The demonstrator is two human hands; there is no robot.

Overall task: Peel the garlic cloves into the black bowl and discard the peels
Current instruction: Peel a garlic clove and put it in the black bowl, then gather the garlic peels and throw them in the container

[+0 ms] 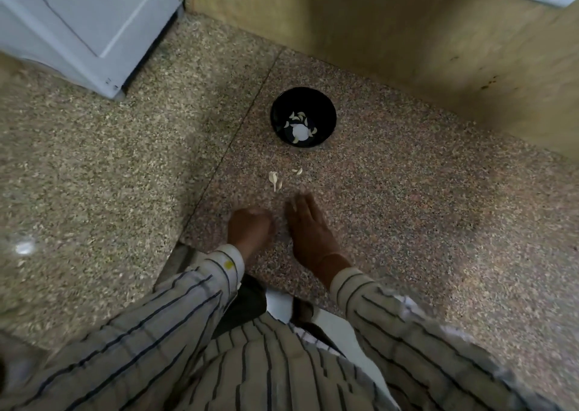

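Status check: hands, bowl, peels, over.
Left hand curled, contents hidden. Right hand flat, open. Black bowl holds cloves. Peels loose on countertop.

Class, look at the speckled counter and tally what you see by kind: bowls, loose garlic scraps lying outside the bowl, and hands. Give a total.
Round black bowl holding pale peeled garlic cloves: 1
Pale garlic scraps on the counter: 3
Hands, left hand and right hand: 2
Total: 6
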